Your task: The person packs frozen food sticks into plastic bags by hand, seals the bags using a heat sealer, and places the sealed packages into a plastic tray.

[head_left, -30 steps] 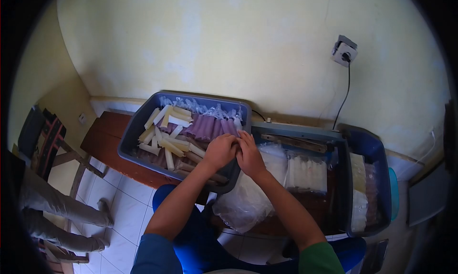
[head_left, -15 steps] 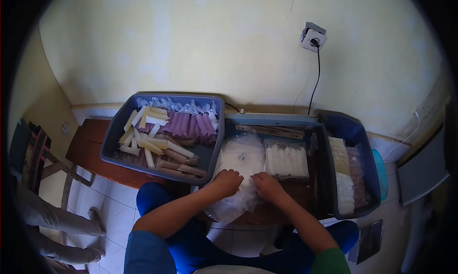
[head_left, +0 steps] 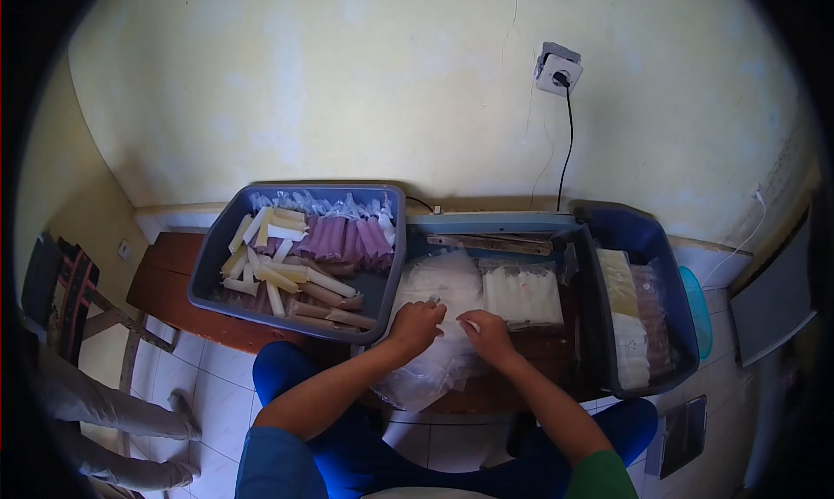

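Hands (head_left: 415,327) (head_left: 489,336) curl over the plastic bags (head_left: 446,351), which lie beneath and beyond them, any pinch unclear.

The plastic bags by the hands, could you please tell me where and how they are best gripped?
Probably pinch the plastic bags at their wrinkled near edge, coming from the near side: it spreads loosely that way, while the far part lies flatter between the blue-gray tub and the pack of white sticks.
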Available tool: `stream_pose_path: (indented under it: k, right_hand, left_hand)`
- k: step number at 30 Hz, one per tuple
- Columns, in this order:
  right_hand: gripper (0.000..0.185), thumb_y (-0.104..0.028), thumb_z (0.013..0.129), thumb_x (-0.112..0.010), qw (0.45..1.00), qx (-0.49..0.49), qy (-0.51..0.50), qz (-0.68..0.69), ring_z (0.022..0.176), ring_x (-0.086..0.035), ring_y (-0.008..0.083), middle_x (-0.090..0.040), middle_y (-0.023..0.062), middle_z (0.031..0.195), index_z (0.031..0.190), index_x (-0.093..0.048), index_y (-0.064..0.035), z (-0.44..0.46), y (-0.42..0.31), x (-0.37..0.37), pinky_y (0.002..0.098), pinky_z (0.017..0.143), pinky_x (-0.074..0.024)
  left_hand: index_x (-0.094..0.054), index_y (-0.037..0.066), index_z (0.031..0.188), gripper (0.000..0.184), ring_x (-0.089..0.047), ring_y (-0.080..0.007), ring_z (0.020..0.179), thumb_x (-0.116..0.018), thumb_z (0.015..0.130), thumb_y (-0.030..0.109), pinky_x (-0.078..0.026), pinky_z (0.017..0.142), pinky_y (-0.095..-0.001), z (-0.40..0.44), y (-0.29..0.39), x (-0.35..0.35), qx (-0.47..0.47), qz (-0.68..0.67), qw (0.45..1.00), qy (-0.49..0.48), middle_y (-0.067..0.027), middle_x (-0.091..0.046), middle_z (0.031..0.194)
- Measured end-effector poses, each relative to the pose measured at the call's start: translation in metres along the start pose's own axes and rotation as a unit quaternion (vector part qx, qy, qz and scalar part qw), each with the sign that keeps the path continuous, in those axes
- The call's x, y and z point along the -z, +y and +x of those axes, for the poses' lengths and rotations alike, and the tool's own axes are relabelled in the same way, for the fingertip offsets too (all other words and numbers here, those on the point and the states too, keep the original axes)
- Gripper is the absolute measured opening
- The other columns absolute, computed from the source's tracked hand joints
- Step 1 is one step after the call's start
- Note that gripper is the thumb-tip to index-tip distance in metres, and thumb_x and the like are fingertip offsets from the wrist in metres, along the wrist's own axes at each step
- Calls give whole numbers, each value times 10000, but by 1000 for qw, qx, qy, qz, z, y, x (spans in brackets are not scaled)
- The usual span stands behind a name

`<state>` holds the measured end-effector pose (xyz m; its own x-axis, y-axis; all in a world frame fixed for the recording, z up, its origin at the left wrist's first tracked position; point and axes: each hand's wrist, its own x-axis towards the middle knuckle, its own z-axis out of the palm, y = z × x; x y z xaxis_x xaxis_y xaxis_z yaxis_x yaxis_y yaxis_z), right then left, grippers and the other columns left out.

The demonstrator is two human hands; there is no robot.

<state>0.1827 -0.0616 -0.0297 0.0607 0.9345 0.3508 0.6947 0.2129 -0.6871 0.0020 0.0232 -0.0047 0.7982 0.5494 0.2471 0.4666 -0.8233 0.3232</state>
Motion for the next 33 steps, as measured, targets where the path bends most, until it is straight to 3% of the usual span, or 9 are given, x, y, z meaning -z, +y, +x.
stream_pose_path:
  k: [8, 11, 14, 15, 17, 18, 22, 27, 33]
  right_hand:
    - [177, -132, 839, -688, 982, -78, 65, 159, 902, -669, 226, -695, 132, 931, 965, -684, -7, 35, -43, 52, 339, 815, -500]
    - [302, -151, 813, -727, 991, 35, 16, 129, 963, -648, 208, -688, 121, 1001, 1066, -653, -4, 40, -56, 80, 336, 882, -485]
    - [385, -145, 807, -736, 991, 54, -15, 121, 1069, -599, 190, -671, 106, 1047, 1135, -608, 10, 37, -56, 92, 318, 981, -422]
    - [372, -120, 810, -731, 990, 37, -15, 137, 1033, -618, 197, -672, 114, 1019, 1134, -604, 13, 35, -52, 93, 318, 954, -445]
    - [361, -95, 814, -725, 988, 18, -11, 152, 996, -637, 204, -673, 122, 990, 1133, -601, 17, 33, -44, 98, 319, 927, -468]
    - [331, -80, 825, -707, 974, -54, -52, 214, 929, -655, 206, -672, 123, 957, 1122, -603, 25, 33, -39, 102, 314, 865, -504]
    - [217, -38, 866, -651, 920, -175, -85, 339, 767, -674, 195, -669, 135, 885, 1064, -609, 38, 31, -33, 123, 289, 704, -556]
    - [193, -66, 881, -640, 893, -268, -62, 355, 740, -666, 192, -663, 131, 876, 1041, -612, 38, 19, -27, 140, 299, 699, -573]
    - [188, -92, 902, -620, 862, -313, -34, 397, 735, -666, 180, -658, 121, 880, 1041, -604, 33, 6, -2, 126, 274, 663, -570]
  left_hand:
    - [-630, 57, 903, 101, -634, -327, 719, -668, 845, 131, -489, 623, -371, 11, 22, 35, 13, -183, 955, 231, -138, -643, 816]
    - [-609, 19, 891, 90, -648, -234, 663, -622, 891, 108, -487, 579, -328, 12, 24, 54, 35, -266, 930, 251, -103, -659, 775]
    - [-599, 5, 915, 130, -640, -154, 614, -590, 934, 134, -481, 530, -274, 14, 8, 47, 87, -425, 870, 234, -76, -653, 729]
    - [-599, 5, 915, 130, -640, -154, 614, -590, 934, 134, -481, 530, -274, 15, 5, 50, 85, -424, 871, 234, -76, -653, 729]
    - [-588, 12, 946, 163, -630, -119, 612, -572, 956, 174, -476, 490, -245, 18, 1, 56, 144, -599, 767, 180, -59, -638, 694]
    - [-577, 27, 975, 172, -627, -135, 569, -571, 958, 198, -456, 441, -236, 20, 0, 58, 152, -617, 753, 173, -73, -628, 665]
    - [-572, 29, 974, 182, -613, -140, 516, -581, 952, 209, -431, 412, -235, 19, -8, 66, 189, -640, 738, 95, -82, -627, 660]
    - [-574, 36, 1002, 171, -610, -139, 512, -602, 935, 191, -422, 420, -234, 20, -4, 66, 247, -628, 737, -20, -79, -635, 681]
    - [-493, 43, 1212, 389, -640, -131, 671, -651, 858, 80, -465, 522, -235, 21, -2, 51, 204, -587, 783, 17, -74, -654, 828]
